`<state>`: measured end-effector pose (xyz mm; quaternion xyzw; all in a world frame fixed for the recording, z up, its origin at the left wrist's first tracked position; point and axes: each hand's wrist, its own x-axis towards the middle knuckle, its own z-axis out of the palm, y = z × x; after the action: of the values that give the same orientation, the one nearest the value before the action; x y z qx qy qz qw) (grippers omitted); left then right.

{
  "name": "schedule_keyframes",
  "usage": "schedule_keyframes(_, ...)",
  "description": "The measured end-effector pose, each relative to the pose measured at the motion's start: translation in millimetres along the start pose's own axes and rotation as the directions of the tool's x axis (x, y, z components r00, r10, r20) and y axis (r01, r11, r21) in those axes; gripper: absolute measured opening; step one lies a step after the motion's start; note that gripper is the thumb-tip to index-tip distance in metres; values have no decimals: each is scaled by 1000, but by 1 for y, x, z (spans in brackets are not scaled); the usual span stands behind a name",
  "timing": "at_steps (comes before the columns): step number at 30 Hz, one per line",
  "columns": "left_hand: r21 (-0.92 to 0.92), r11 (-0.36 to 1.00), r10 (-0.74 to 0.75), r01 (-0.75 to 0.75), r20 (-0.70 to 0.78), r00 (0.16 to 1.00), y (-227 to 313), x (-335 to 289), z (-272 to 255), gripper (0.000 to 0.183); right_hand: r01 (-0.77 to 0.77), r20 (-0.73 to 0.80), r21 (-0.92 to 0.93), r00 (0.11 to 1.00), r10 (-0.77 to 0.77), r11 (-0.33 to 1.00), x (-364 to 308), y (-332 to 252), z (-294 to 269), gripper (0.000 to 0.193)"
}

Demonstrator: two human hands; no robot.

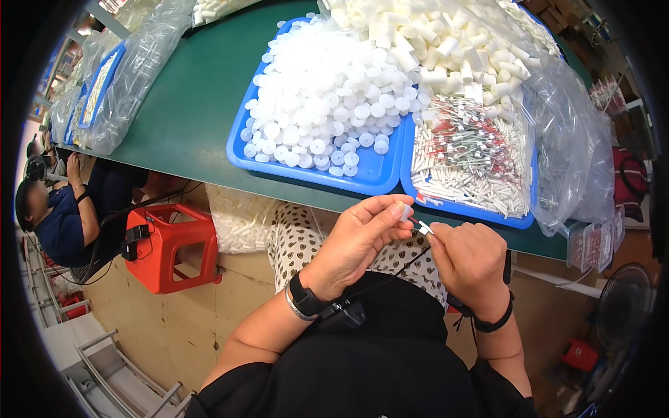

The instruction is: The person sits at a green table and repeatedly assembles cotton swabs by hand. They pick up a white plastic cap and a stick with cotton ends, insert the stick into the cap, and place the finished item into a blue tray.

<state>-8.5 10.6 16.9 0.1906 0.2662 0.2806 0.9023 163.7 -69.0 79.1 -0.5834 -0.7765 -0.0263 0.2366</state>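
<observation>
In front of my body, at the table's near edge, my left hand [359,240] pinches a small translucent white plastic disc [406,212] between thumb and fingertips. Close beside it, my right hand [470,261] is closed on a short wired piece with a white end [425,228]. Its dark red wire reaches toward the disc; whether it passes through the disc is too small to tell. Just beyond my hands, a blue tray [380,167] carries a heap of similar discs [320,97]. To its right, another blue tray [463,211] holds red-and-black wired pieces [474,136] and small white tubes.
A pile of cream foam cylinders [446,49] lies behind the trays on the green table [188,104]. Clear plastic bags [568,139] flank the right tray. A red stool [171,244] and another person [66,223] are at the left; a fan [625,306] stands at right.
</observation>
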Motion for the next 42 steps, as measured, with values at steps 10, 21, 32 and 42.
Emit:
schedule_keyframes(10,-158,987,-9,31,140,990,-27,3,-1,33,-420,117,563,893,434,712,-10,-4,27,6)
schedule_keyframes(21,-26,998,60,-59,38,997,-19,0,2,34,-541,276,693,810,518,477,-8,-7,35,15)
schedule_keyframes(32,41,996,82,-78,-79,994,-10,-4,4,36,-86,120,-155,987,105,984,16,67,15,17)
schedule_keyframes(42,45,994,104,-100,-92,990,-9,-4,3,37,-11,10,65,1000,10,998,23,72,16,7)
